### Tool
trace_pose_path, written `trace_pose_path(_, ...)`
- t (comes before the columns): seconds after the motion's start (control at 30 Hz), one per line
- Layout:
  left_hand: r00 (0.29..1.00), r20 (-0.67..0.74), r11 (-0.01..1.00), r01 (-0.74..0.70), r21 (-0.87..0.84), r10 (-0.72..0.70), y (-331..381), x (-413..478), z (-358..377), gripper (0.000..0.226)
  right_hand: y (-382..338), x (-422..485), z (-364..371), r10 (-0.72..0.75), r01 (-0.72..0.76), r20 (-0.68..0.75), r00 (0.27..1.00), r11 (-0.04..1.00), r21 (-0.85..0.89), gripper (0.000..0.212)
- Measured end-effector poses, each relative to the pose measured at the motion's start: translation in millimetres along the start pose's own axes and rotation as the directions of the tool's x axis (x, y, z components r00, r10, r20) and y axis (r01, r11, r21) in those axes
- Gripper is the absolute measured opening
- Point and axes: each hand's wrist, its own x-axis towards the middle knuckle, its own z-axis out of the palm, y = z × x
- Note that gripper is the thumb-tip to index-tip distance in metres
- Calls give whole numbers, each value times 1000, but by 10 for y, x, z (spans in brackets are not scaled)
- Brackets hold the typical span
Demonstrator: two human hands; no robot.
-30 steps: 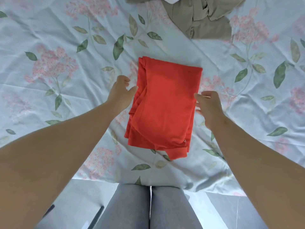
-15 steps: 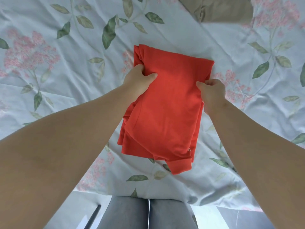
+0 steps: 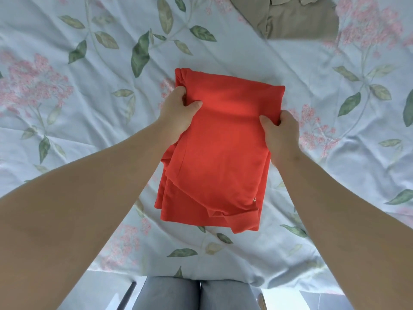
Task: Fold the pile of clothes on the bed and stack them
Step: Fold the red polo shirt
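Standing at the near edge of the bed (image 3: pixel 67 139), a person grips a folded red garment (image 3: pixel 221 157) with both hands. Garment: folded to a rough rectangle, long axis running near to far, placed at the centre of the bed. Several layers show stepped along its left and near edges, and a ribbed hem or cuff protrudes at the near right corner. A small pale ring (image 3: pixel 254 199), possibly a snap, sits close to that corner. Left hand (image 3: pixel 178 113): set at the garment's left edge toward the far end, thumb pressed on top of the cloth, fingers curled round the edge and bunching it; the fingertips pass under the fabric and are hidden. Right hand (image 3: pixel 280 133): set at the right edge, slightly nearer than the left, thumb on top, fingers curled round the edge beneath. Both hands thus pinch the cloth between thumb and fingers. Whether the far end is raised off the bed cannot be told. A khaki garment (image 3: pixel 297 21), unfolded and crumpled, lies at the far right of the bed, well apart from the red one and only partly in view. Floral sheet (image 3: pixel 335 166): pale, printed with pink blossom and green leaves, creased throughout. Grey trouser legs (image 3: pixel 194 294) of the person show below the near edge of the bed.
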Motion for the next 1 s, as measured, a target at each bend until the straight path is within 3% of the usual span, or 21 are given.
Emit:
trace_pose_path(0.1,993,-105,994,-49,99,59,-33,41,54,29,-71,107,-18,-34,33,-40,999,999,-43,17)
trace_pose_path(0.17,977,-210,985,4,170,33,-14,88,49,46,-122,167,-17,-4,4,-81,997,1000,1,19)
trace_pose_path(0.23,966,-238,988,124,94,-99,42,118,11,80,-179,212,-13,68,-57,-99,993,992,111,41)
trace_pose_path(0.3,971,-162,983,166,-83,-177,109,175,-15,101,-240,271,-19,130,-116,-65,989,976,186,66)
trace_pose_path(0.33,978,-101,966,161,-200,-184,139,208,-27,99,-273,299,-27,141,-130,-37,989,967,218,67)
trace_pose_path(0.4,984,11,920,170,-352,-178,213,265,-70,78,-327,355,-58,148,-150,30,989,944,292,50)
trace_pose_path(0.5,985,85,905,170,-390,-149,240,315,-137,38,-404,368,-167,163,-184,86,983,896,404,17)
trace_pose_path(0.57,986,99,875,166,-455,-135,207,300,-169,26,-424,354,-233,127,-148,78,989,886,440,18)
trace_pose_path(0.63,992,85,868,119,-483,-89,169,261,-196,27,-431,295,-255,81,-109,84,993,894,434,20)
trace_pose_path(0.8,991,82,912,-67,-404,109,189,-109,-385,56,-446,-48,-381,28,-53,62,998,898,436,27)
trace_pose_path(0.93,971,73,941,-198,-275,226,85,-628,-587,43,-310,-635,-565,-31,-21,108,994,894,448,35)
trace_pose_path(1.0,949,101,950,-286,-125,299,-11,-918,-685,48,-165,-950,-655,-85,12,160,984,912,411,38)
